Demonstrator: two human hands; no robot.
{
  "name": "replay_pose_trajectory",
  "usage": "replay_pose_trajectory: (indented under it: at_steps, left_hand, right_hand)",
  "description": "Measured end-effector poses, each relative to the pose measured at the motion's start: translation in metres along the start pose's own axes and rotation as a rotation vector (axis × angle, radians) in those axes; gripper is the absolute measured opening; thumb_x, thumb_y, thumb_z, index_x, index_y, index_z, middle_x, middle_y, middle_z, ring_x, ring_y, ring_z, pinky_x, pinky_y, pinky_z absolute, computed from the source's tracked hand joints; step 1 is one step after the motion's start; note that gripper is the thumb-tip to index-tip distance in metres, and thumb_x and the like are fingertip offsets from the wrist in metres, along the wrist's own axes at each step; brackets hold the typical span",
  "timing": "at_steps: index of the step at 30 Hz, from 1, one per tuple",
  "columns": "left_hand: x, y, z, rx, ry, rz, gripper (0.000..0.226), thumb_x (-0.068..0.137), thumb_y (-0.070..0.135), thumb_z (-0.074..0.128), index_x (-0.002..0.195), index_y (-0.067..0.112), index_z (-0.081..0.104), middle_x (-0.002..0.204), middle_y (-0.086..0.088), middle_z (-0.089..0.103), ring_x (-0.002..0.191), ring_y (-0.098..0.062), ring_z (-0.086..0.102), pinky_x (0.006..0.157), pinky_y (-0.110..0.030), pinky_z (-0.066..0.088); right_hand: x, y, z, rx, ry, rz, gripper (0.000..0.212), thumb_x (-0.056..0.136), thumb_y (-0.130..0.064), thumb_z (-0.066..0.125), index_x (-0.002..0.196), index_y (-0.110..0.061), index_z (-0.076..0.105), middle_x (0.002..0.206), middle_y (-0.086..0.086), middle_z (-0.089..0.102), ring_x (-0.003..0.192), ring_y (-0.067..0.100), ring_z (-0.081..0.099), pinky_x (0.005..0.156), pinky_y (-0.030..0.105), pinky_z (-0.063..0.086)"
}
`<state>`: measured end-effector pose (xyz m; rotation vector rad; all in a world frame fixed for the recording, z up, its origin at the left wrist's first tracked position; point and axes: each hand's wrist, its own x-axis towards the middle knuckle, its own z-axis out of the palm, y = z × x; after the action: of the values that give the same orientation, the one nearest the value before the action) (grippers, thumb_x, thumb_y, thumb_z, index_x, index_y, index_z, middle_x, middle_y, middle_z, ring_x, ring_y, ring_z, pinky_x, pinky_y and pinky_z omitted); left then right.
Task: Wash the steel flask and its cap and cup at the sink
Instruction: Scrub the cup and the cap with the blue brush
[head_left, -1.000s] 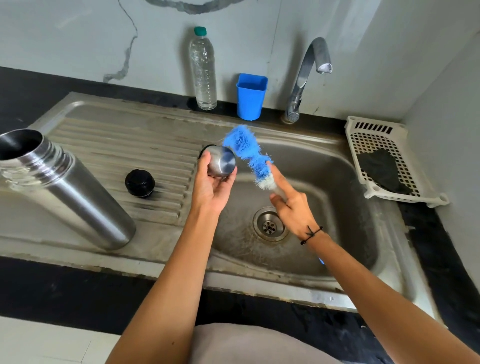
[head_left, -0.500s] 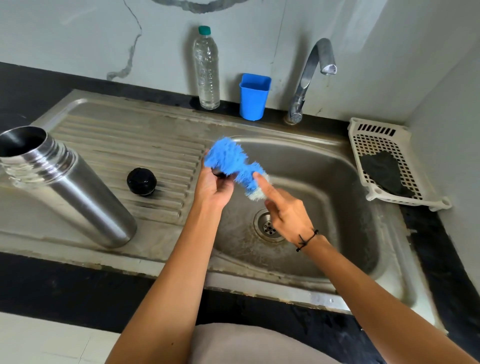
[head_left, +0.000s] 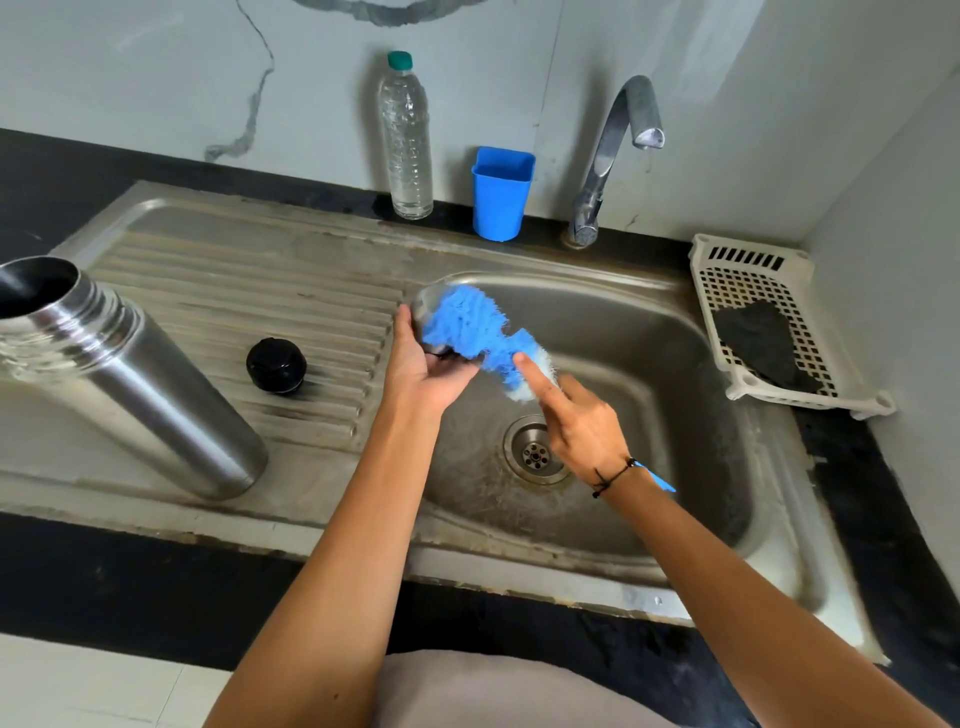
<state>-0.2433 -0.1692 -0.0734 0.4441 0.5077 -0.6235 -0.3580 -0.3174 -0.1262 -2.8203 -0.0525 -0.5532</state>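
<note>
Left hand (head_left: 423, 364) cradling cup (head_left: 423, 306) over sink's (head_left: 649, 322) left edge; right hand (head_left: 576, 421) gripping brush (head_left: 467, 327), forefinger along handle. Bristles on cup: twist firmly, rotate it. Flask (head_left: 124, 374), cap (head_left: 276, 364) wait on drainboard, left.

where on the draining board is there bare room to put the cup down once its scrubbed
Bare ribbed board lies between the round black cap and the basin edge by the left hand, and behind the cap toward the clear plastic bottle. The near-left is crowded by the tall steel flask.
</note>
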Motion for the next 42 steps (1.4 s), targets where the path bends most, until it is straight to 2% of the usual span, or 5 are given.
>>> replay_pose_trajectory:
  at_steps: [15,20,28,31,42]
  left_hand:
    - [-0.004,0.003,-0.017,0.156,-0.184,0.162,0.029,0.082,0.011,0.061,0.108,0.000,0.056,0.116,-0.019,0.058,0.116,-0.033,0.055,0.103,-0.044,0.043]
    - [-0.004,0.000,-0.017,0.211,-0.239,0.229,0.011,0.082,0.003,0.054,0.090,0.008,0.060,0.092,-0.010,0.068,0.100,-0.029,0.062,0.093,-0.044,0.049]
    - [-0.005,0.003,-0.018,0.136,-0.213,0.213,0.013,0.086,0.022,0.062,0.096,0.015,0.056,0.121,-0.012,0.058,0.118,-0.033,0.053,0.099,-0.046,0.044]
    - [0.000,0.001,-0.018,0.171,-0.260,0.257,0.015,0.091,0.021,0.055,0.100,0.011,0.059,0.113,-0.011,0.063,0.114,-0.028,0.056,0.094,-0.040,0.048]
    - [-0.003,0.006,-0.029,0.125,-0.322,0.238,0.028,0.079,0.025,0.062,0.103,0.012,0.057,0.114,-0.009,0.066,0.117,-0.029,0.058,0.101,-0.044,0.044]
  right_hand:
    - [0.023,0.004,-0.026,0.361,-0.068,0.242,0.077,0.090,0.002,0.045,0.140,-0.048,0.014,0.085,0.015,0.068,0.044,0.012,0.042,0.061,0.037,0.054]
    - [0.016,-0.010,-0.032,0.480,-0.089,0.103,0.077,0.090,0.004,0.047,0.140,-0.049,0.020,0.139,-0.009,0.047,0.047,0.012,0.050,0.069,0.026,0.056]
    - [0.015,-0.003,-0.029,0.618,-0.079,0.266,0.081,0.092,0.001,0.046,0.129,-0.068,0.023,0.084,-0.025,0.065,0.051,0.014,0.040,0.058,0.024,0.048]
    - [0.010,-0.016,-0.029,0.600,-0.115,0.140,0.085,0.092,0.001,0.045,0.128,-0.073,0.020,0.112,-0.037,0.055,0.052,0.025,0.046,0.064,0.021,0.050]
    - [0.004,-0.015,-0.026,0.665,-0.126,0.212,0.081,0.095,-0.002,0.044,0.127,-0.073,0.022,0.088,0.001,0.068,0.054,0.023,0.038,0.058,0.031,0.051]
